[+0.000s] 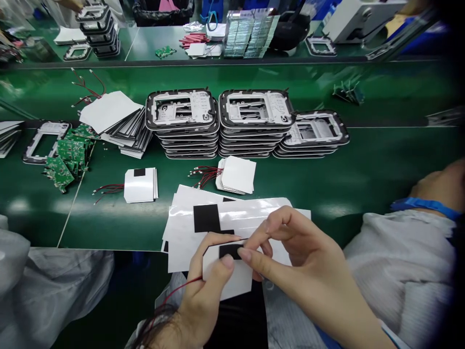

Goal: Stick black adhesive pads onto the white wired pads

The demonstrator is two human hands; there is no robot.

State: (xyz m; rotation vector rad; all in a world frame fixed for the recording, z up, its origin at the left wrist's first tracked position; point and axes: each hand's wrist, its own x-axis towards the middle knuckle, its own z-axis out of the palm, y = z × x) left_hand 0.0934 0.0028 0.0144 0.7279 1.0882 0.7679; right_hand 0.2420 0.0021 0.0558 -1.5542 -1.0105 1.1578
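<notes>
A white flat square piece (236, 286) with a red wire is gripped in my left hand (207, 286), thumb on its face. A black rectangle (229, 250) lies on the piece's upper part. My right hand (290, 247) has thumb and forefinger closed on the right end of that black rectangle. Beneath and behind my hands, white sheets (181, 213) with black squares overhang the bench's front edge. Beyond them sits a stack of white pieces with red wires (238, 174); a second such stack, topped by a black rectangle (141, 186), is to its left.
Stacked black-and-white frames (181, 116) line the back of the bench (381, 160). White plates (112, 116) and green circuit boards (72, 152) are at the left. A person's arm with a blue wristband (425, 206) is at the right; a grey sleeve (65, 286) is at the left.
</notes>
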